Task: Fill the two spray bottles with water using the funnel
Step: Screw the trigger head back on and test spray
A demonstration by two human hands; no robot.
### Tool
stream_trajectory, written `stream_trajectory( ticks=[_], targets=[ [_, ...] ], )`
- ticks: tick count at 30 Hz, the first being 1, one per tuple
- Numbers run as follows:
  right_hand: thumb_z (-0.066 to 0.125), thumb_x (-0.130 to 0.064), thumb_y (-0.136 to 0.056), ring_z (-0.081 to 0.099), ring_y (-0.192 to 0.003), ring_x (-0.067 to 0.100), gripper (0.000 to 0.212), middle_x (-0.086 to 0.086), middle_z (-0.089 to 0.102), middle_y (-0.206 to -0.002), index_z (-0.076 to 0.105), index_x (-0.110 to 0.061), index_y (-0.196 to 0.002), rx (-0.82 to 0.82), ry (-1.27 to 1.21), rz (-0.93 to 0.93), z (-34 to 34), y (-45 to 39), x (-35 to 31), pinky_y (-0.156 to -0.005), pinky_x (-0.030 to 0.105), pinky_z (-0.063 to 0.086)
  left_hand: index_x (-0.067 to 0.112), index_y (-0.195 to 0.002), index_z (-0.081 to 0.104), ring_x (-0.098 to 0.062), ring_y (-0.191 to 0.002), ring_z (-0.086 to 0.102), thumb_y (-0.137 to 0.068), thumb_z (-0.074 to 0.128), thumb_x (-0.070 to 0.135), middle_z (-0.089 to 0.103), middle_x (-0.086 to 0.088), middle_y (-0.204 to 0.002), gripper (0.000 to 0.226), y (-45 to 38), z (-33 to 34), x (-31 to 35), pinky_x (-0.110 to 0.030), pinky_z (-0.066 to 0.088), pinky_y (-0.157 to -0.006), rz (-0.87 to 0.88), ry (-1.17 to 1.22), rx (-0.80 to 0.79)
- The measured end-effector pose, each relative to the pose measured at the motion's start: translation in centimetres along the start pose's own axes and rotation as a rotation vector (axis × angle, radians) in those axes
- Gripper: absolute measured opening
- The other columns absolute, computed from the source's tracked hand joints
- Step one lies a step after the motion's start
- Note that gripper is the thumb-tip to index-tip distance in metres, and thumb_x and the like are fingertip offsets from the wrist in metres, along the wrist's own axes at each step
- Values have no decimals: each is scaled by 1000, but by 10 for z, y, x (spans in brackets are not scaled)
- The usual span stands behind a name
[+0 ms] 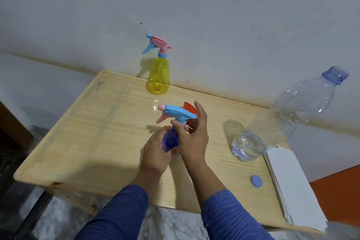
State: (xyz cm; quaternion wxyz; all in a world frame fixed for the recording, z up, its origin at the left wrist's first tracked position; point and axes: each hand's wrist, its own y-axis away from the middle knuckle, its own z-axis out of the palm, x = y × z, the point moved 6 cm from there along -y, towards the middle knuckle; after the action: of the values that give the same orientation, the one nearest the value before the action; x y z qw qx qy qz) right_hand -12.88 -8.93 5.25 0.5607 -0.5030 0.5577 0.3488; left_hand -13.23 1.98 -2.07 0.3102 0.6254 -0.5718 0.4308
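Note:
A blue spray bottle (171, 140) stands near the middle of the wooden table (93, 122). My left hand (155, 152) grips its body. My right hand (191, 136) pinches the collar under its blue and pink spray head (176, 113). A red funnel (191, 109) lies just behind that head, partly hidden by my right fingers. At the table's back edge by the wall stands a yellow spray bottle (157, 78) with a pink and blue spray head screwed on.
A large clear plastic water bottle (282, 122), uncapped and with a little water in its base, stands at the right. Its blue cap (256, 181) lies on the table near the front. White sheets of paper (292, 185) lie along the right edge.

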Motion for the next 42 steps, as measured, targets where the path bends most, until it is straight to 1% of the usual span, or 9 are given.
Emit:
stream_trajectory(
  ticks=[4,6,9,14,22,29,35,39,42],
  targets=[
    [75,-17,-76,55,-114,16,67,-22,54,-121,44,-55,-121,11,3,-22,6,-2,3,-94,34,51,14,-118,57,-14,-100,58,-72,76,11,63,0,-112,50,0,2,0,-14,43,-86,-22,3,-29],
    [75,-16,-77,55,-107,8,64,-22,54,-113,46,-54,-119,0,27,-56,6,-4,3,-89,23,50,13,-119,58,-10,-97,57,-72,75,6,63,0,-112,51,1,2,-1,-2,38,-80,-29,31,-38],
    [72,-15,-80,53,-100,4,50,-10,52,-108,56,-40,-120,-67,111,-94,5,-6,1,-80,6,43,18,-122,57,-7,-101,58,-69,78,11,62,7,-114,57,0,2,-4,-2,39,-81,-36,62,-33],
    [65,-12,-85,60,-105,5,36,-8,65,-112,62,-27,-118,-213,210,-91,-4,-9,8,-89,22,50,27,-127,53,1,-106,51,-66,83,22,55,19,-118,68,2,2,-1,-15,40,-90,-24,98,-27],
    [74,-8,-76,57,-69,-6,27,-15,63,-87,56,-19,-92,-63,38,45,-2,-7,11,-64,7,45,41,-117,52,15,-98,54,-66,79,9,59,25,-107,66,4,-2,4,2,36,-78,4,137,-13],
    [65,-20,-84,61,-100,2,39,-7,66,-112,59,-18,-122,-115,86,-11,2,-1,16,-80,10,48,32,-117,52,26,-94,49,-70,72,-9,54,23,-107,65,5,-3,6,5,38,-71,16,204,-9],
    [76,-7,-75,61,-83,-7,30,-6,68,-95,63,-15,-101,-55,-26,75,-1,-6,17,-73,8,48,36,-122,51,4,-101,54,-67,80,8,57,18,-115,68,4,-1,2,4,35,-80,18,145,-9],
    [69,-13,-84,64,-101,4,35,-2,69,-108,59,-12,-118,-105,-49,68,-2,-2,21,-86,20,52,27,-123,55,3,-105,55,-66,81,11,58,18,-119,65,2,0,-1,2,36,-84,16,145,-15],
    [65,-14,-88,66,-97,8,28,-2,71,-105,64,-14,-115,-125,-20,64,-5,-2,22,-85,29,55,27,-126,55,1,-109,55,-63,83,21,59,16,-122,69,1,2,-5,-10,40,-93,18,132,-8]
  ],
)
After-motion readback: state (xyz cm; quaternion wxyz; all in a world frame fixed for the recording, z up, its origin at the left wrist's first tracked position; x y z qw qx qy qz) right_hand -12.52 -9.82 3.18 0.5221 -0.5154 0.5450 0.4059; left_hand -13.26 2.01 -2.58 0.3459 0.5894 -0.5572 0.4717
